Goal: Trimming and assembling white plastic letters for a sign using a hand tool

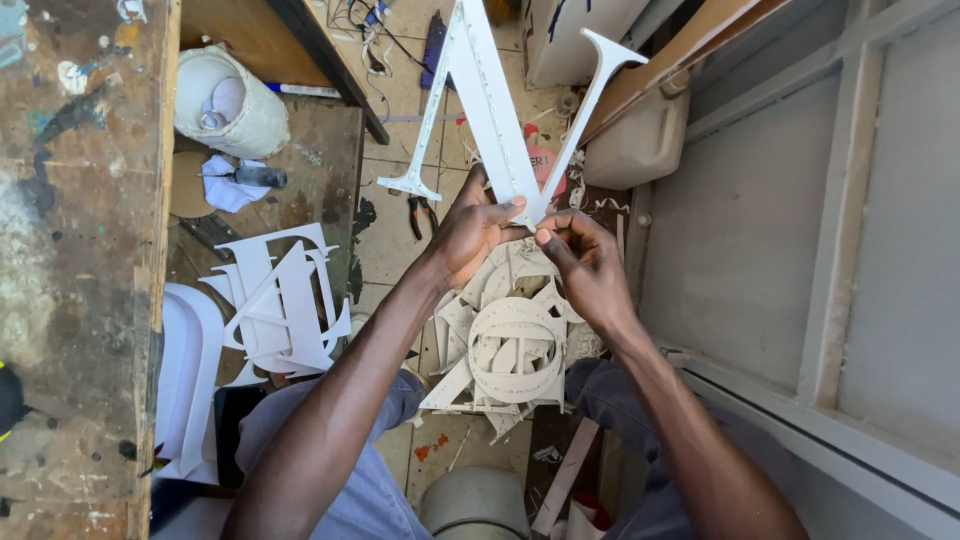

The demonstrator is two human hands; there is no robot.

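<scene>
Cluttered workshop floor fills my view, looking straight down past the person's knees. Going from the left edge: a paint-stained wooden bench [70,260] runs down the frame, and beside it a lower dark table [320,150] carries a white bucket [232,100], a rag and a stack of white cut-out letters [280,305]. Pliers [422,212] lie on the tiled floor just right of that table.

At centre, the left hand [470,232] grips the lower tip of a big white V-shaped letter [500,110], thumb pressed on its face. The right hand [580,260] is pinched closed at the same tip from below; I cannot tell whether it holds a small part or only the edge. The letter stands up towards the top of the frame, its left limb studded with a row of small dots.

My worry is leverage: all that length is held only at the point, so I judge a slip of the thumb could let it swing or twist, stressing the narrow joint. Its right limb reaches close to the tan jerrycan [640,140] in the upper right and could knock it.

Below the hands a heap of more white letter pieces [505,345] crowds the floor between the knees, leaving little room to set anything down. A grey panelled wall [820,230] closes the right side.
</scene>
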